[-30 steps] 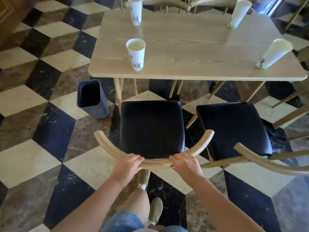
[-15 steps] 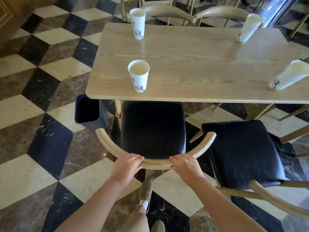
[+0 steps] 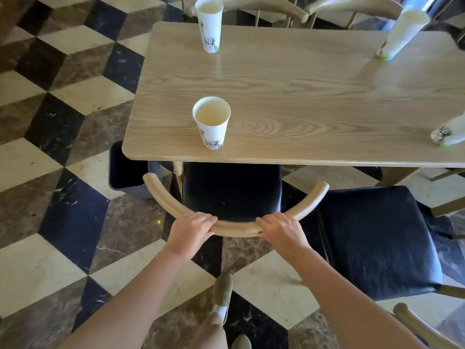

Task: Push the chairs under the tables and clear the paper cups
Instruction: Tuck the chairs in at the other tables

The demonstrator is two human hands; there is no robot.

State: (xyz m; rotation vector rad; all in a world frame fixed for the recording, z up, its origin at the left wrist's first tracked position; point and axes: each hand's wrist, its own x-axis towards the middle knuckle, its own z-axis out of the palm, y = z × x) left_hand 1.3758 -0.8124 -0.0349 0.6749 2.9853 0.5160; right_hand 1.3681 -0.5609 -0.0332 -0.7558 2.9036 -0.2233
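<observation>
From your head camera, your left hand (image 3: 191, 229) and right hand (image 3: 281, 229) both curl around the curved wooden backrest (image 3: 235, 227) of the near chair (image 3: 230, 191), fingers wrapped over the top of the rail, one hand on each side of its middle. The chair's black seat lies partly beneath the near edge of the wooden table (image 3: 314, 96), its far part hidden by the tabletop. Just right of it, a second chair (image 3: 377, 238) with a black seat stands out from the table, only its far edge close to the tabletop.

Four paper cups stand on the table. The nearest cup (image 3: 211, 122) is upright close to the near edge, right above the chair you hold. A second cup (image 3: 209, 23) stands upright at the far left. A third cup (image 3: 400, 34) is at the far right, and a fourth cup (image 3: 446, 133) sits at the right edge of the view, cut off by the frame.

A dark bin (image 3: 125, 172) rests on the chequered floor (image 3: 50, 122) to the left, partly under the table's near left corner. Your shoe (image 3: 222, 290) is planted on the floor behind the chair.
</observation>
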